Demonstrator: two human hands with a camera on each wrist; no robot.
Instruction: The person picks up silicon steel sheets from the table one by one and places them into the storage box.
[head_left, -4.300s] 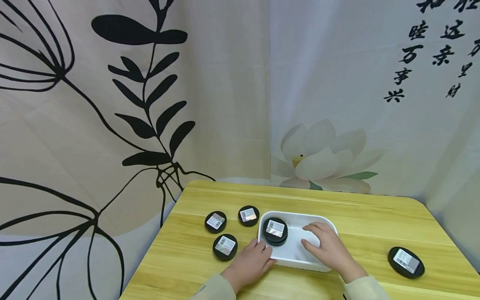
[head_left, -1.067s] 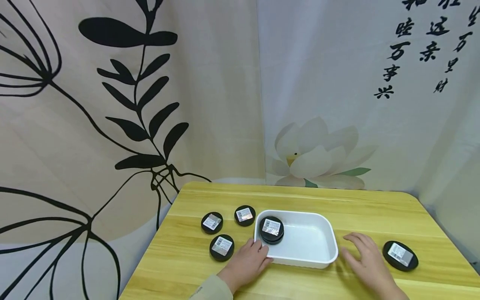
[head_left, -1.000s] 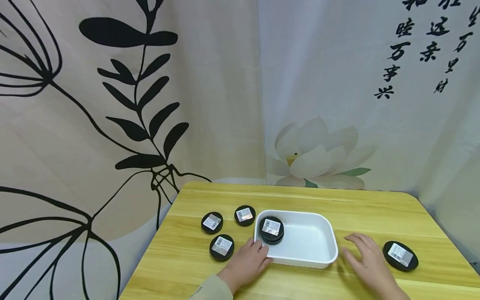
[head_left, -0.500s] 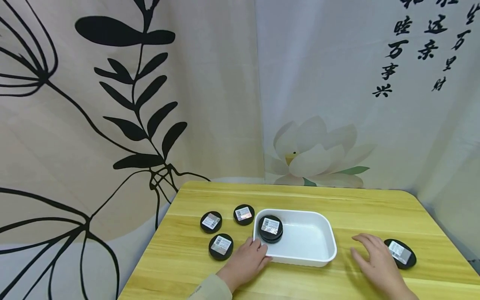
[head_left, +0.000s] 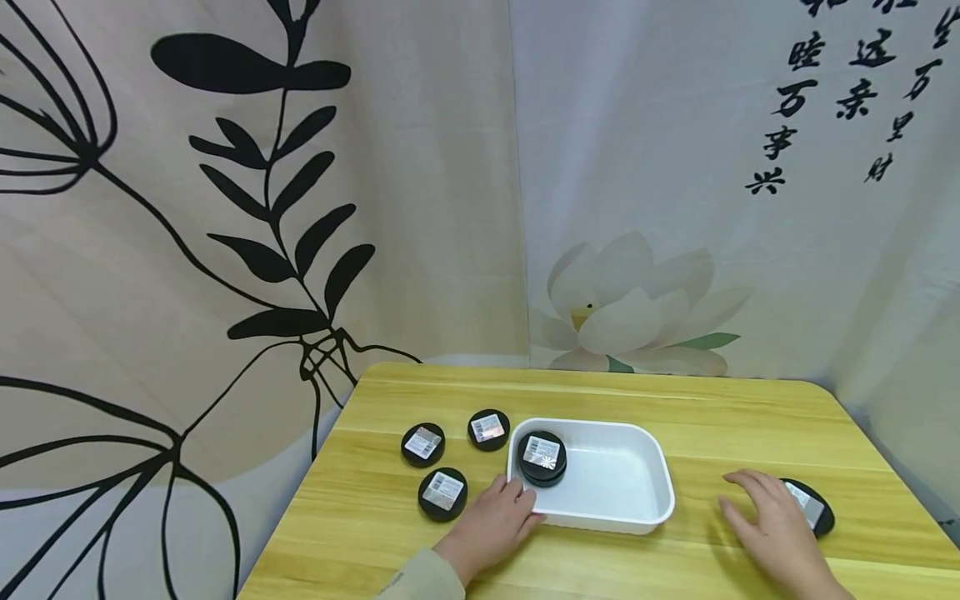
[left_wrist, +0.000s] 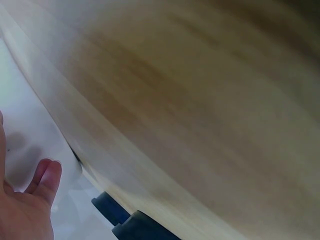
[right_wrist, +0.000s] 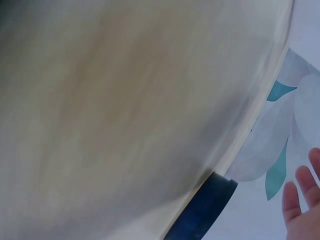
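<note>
I see the person's right hand (head_left: 780,533) above the yellow wood-grain table (head_left: 720,417), thumb and fingers spread wide with nothing between them, just beside the flat, round black disc with a white rectangular label (head_left: 813,510) that lies on the table's right side. The left hand (head_left: 491,525) touches the near left corner of the white, round-cornered rectangular tray (head_left: 618,479); whether its fingers pinch the rim or only rest there, I cannot tell from my end. A small stack of similar labelled black discs (head_left: 542,459) sits in the tray's left end, and three loose black discs (head_left: 423,445) lie on the table left of it. For a clean hold on the disc at the right, I would bring thumb and fingers to opposite sides of its low edge, since a flat piece could slide if nudged from one side only. In my head view the right hand covers part of that disc; the right wrist view shows its dark side wall edge-on, with the fingertips apart from it. The left wrist view gives me the tray's outer wall up close, but not the stack inside, which only the head view shows.
</note>
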